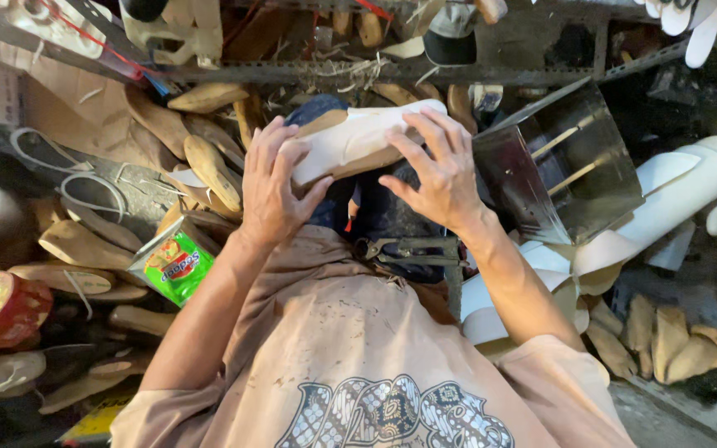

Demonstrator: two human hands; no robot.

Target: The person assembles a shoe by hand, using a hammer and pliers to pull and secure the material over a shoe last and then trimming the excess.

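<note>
Both hands press a pale sheet of upper material (358, 137) over a wooden shoe form (350, 162) that rests on the person's lap, at the middle of the view.

Left hand (271, 187): fingers spread flat on the near end of the sheet, thumb hooked under the form's edge; clamped on it.
Right hand (441, 178): fingers fanned over the far end, palm down, holding sheet against wood.

Handling, judged: form looks rigid and fairly heavy, safe to grip hard along its sides. Sheet looks thin and pliable, likely to slip or crease; best held by flat finger pressure close to its edges.

Pincers (404, 249) lie on the lap just below the right hand. A green snack packet (178, 264) sits among loose wooden forms (85, 245) by the left forearm. A shiny metal box (566, 166) stands beside the right wrist.
</note>
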